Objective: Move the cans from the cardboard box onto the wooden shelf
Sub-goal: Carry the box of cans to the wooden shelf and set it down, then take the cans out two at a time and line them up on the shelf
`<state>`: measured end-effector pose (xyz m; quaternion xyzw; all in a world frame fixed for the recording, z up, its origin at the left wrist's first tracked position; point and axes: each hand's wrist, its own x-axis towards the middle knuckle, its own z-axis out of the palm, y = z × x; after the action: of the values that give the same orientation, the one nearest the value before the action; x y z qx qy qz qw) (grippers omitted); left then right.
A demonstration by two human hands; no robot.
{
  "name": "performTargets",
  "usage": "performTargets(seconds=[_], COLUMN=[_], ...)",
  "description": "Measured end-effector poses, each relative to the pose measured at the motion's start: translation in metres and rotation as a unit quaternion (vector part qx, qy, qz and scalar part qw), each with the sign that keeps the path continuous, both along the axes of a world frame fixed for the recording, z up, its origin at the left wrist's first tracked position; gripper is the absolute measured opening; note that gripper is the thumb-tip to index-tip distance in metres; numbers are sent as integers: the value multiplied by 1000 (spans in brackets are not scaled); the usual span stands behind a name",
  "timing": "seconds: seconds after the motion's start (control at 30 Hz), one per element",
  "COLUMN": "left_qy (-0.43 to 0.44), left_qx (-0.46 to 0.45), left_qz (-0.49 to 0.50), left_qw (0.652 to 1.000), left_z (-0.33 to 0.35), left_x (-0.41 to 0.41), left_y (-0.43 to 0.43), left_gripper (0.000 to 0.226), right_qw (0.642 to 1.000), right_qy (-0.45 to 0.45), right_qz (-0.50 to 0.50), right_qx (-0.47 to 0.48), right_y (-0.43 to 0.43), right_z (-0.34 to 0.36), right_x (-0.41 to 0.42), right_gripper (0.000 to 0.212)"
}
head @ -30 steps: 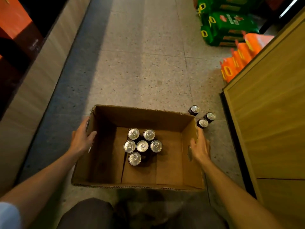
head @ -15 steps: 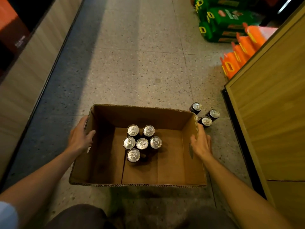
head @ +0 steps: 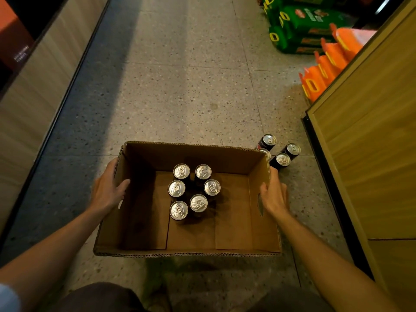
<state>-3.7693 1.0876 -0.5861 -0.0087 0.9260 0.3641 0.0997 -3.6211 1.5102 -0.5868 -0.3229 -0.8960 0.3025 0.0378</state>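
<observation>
1. The cardboard box [head: 263,221] is gripped at both side walls: the left hand [head: 107,192] is wrapped over the left rim, thumb inside, and the right hand [head: 273,194] is pressed flat against the right wall by its handle slot.
2. Compared with half a second ago, the tight cluster of cans [head: 193,190] is loosened: the middle can is displaced toward the near side, and a gap is left in the centre of the group. All six are kept upright on the box floor, left of its middle.
3. More of the loose cans on the floor [head: 282,159] is revealed past the box's far right corner, four tops now being counted where three were shown; the box is judged to have been shifted or jolted slightly.
4. The wooden shelf [head: 369,136] is seen only as a panel at the right, just beside the loose cans; no shelf surface is shown.
5. No can is held by either hand, so the transfer is judged not yet begun; the box is apparently being positioned beside the shelf first.
</observation>
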Motion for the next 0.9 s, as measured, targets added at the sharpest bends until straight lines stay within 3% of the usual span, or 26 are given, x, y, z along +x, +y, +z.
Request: performTargets(seconds=[0.37, 0.5, 0.63, 0.77, 0.8, 0.9], left_qy=[8, 9, 118, 246, 228, 64], left_qx=[-27, -47, -87, -115, -92, 6], left_qz=[-35, -44, -56, -172, -197, -231], left_qw=[999, 998, 988, 947, 949, 971], left_z=[-1, -2, 9, 21, 21, 14], left_x=[1, 0, 5, 16, 18, 26], left_y=[-3, -5, 10, 34, 40, 50], left_gripper=[77, 83, 79, 63, 59, 59], right_qw=[1000, 995, 975, 973, 972, 963], right_qy=[1, 9, 82, 101, 86, -8], right_qz=[2, 17, 77, 174, 201, 271], right_qx=[24, 100, 194, 113, 84, 11], right_y=[-2, -9, -19, -34, -37, -44], right_z=[4, 10, 19, 15, 13, 3], right_x=[3, -1, -16, -26, -26, -25], right_gripper=[61, 67, 62, 62, 66, 81])
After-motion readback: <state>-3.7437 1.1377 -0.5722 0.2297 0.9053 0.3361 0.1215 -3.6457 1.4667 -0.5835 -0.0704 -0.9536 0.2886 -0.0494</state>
